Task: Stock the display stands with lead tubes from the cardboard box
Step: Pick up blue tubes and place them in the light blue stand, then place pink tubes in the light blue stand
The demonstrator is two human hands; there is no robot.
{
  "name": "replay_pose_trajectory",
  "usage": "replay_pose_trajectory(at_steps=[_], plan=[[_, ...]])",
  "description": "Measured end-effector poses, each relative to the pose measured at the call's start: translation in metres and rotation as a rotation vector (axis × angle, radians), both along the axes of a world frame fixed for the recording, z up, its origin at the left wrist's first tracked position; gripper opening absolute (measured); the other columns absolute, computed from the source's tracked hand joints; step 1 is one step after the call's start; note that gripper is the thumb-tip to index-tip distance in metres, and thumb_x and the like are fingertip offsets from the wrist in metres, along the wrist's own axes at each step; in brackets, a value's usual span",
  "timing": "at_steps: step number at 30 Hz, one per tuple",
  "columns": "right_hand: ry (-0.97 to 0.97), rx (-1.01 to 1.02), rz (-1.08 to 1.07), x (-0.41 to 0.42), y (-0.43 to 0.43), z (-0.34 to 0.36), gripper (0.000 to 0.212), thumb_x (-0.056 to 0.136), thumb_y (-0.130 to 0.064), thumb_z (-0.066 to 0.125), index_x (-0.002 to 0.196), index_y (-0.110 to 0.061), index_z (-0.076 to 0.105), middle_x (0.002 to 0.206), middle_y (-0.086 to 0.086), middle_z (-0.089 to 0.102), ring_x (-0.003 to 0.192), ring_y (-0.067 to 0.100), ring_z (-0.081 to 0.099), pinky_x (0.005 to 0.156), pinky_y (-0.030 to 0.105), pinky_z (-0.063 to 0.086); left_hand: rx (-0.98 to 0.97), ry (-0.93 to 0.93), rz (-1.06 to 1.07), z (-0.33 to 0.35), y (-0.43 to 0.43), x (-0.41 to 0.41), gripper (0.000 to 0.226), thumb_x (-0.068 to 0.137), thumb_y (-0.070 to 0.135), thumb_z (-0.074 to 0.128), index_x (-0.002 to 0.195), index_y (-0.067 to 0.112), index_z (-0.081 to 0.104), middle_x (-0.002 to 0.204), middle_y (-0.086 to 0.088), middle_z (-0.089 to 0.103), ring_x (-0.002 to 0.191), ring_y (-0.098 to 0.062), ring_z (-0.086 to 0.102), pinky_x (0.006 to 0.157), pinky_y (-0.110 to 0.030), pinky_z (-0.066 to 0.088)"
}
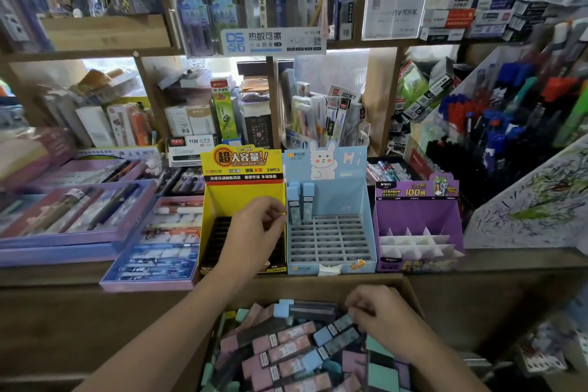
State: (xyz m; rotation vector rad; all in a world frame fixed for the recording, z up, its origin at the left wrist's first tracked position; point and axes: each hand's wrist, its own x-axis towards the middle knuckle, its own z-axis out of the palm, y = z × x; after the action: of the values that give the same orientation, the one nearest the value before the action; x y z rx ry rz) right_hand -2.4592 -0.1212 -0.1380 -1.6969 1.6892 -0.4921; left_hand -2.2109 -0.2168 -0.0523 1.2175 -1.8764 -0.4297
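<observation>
Pen trays (79,232) lie far left on the counter. Next, the left hand (254,229) hovers over the yellow stand (216,200), fingers loosely curled round nothing I can see, tips just beside two tubes (300,200) upright in the back-left slots of the blue stand (350,197). A purple stand (420,210) sits right of that. Below, the box (318,285) holds heaped tubes (286,344); the right hand (378,312) reaches in, fingers pinching a blue-capped tube (337,328).
</observation>
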Motion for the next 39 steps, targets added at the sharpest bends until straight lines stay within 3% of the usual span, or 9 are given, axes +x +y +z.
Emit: replay_pose_trajectory(at_steps=[9,12,16,18,19,24,29,34,39], plan=[[-0.036,0.009,0.151,0.027,0.003,0.013,0.015,0.094,-0.023,0.072,0.104,-0.034,0.072,0.098,-0.010,0.073,0.093,-0.002,0.067,0.082,0.019,0.057,0.399,-0.174,-0.083,-0.042,0.068,0.033,0.018,0.088,0.018,0.072,0.093,0.034,0.063,0.086,0.013,0.064,0.082,0.006,0.058,0.068,-0.010,0.046],[-0.004,0.012,0.207,0.045,0.001,0.011,0.018,0.091,-0.024,0.075,0.107,-0.031,0.072,0.100,-0.011,0.071,0.093,-0.004,0.065,0.083,0.017,0.057,0.561,-0.277,-0.089,-0.061,0.080,0.042,0.025,0.084,0.030,0.075,0.105,0.034,0.064,0.098,0.014,0.064,0.088,0.001,0.060,0.074,-0.015,0.051],[0.087,0.002,0.320,0.066,-0.002,0.001,0.044,0.087,-0.035,0.079,0.128,-0.028,0.063,0.121,-0.013,0.061,0.109,0.002,0.058,0.095,0.026,0.052,0.636,-0.362,-0.115,-0.081,0.093,0.051,0.061,0.079,0.041,0.075,0.135,0.033,0.054,0.122,0.024,0.057,0.111,0.018,0.049,0.091,-0.004,0.042],[0.123,0.011,0.396,0.072,-0.004,-0.008,0.064,0.085,-0.036,0.080,0.142,-0.028,0.052,0.136,-0.013,0.049,0.126,0.004,0.046,0.106,0.027,0.043,0.692,-0.396,-0.098,-0.089,0.099,0.056,0.088,0.073,0.046,0.070,0.153,0.039,0.034,0.147,0.015,0.044,0.139,-0.004,0.032,0.115,-0.022,0.032],[0.150,0.007,0.433,0.074,-0.004,-0.012,0.072,0.085,-0.037,0.079,0.148,-0.028,0.046,0.143,-0.011,0.043,0.132,0.007,0.038,0.111,0.029,0.039,0.727,-0.396,-0.081,-0.090,0.101,0.059,0.095,0.069,0.049,0.069,0.155,0.045,0.027,0.149,0.012,0.040,0.142,-0.015,0.027,0.119,-0.031,0.030],[0.233,0.013,0.505,0.077,-0.005,-0.026,0.092,0.084,-0.049,0.077,0.159,-0.025,0.029,0.149,-0.013,0.031,0.141,0.012,0.022,0.119,0.039,0.029,0.742,-0.441,-0.049,-0.097,0.106,0.062,0.100,0.069,0.043,0.077,0.150,0.054,0.021,0.145,0.008,0.032,0.141,-0.022,0.026,0.119,-0.042,0.032],[0.296,-0.053,0.515,0.076,-0.004,-0.034,0.081,0.084,-0.049,0.075,0.152,-0.024,0.039,0.139,-0.013,0.035,0.135,0.014,0.028,0.116,0.041,0.030,0.740,-0.464,-0.085,-0.096,0.106,0.058,0.099,0.065,0.041,0.082,0.149,0.042,0.029,0.147,0.010,0.038,0.135,-0.016,0.036,0.113,-0.035,0.038],[0.299,-0.072,0.477,0.077,-0.005,-0.035,0.079,0.079,-0.055,0.077,0.145,-0.028,0.043,0.135,-0.010,0.036,0.131,0.014,0.031,0.111,0.037,0.033,0.706,-0.460,-0.067,-0.093,0.106,0.053,0.077,0.068,0.035,0.083,0.131,0.045,0.040,0.120,0.019,0.044,0.117,-0.010,0.046,0.101,-0.029,0.046],[0.234,-0.021,0.454,0.075,-0.004,-0.037,0.069,0.076,-0.053,0.080,0.134,-0.030,0.050,0.124,-0.012,0.032,0.124,0.014,0.035,0.105,0.038,0.041,0.697,-0.455,-0.079,-0.090,0.107,0.051,0.065,0.070,0.029,0.085,0.122,0.040,0.048,0.114,0.017,0.042,0.111,-0.009,0.046,0.095,-0.025,0.047]])
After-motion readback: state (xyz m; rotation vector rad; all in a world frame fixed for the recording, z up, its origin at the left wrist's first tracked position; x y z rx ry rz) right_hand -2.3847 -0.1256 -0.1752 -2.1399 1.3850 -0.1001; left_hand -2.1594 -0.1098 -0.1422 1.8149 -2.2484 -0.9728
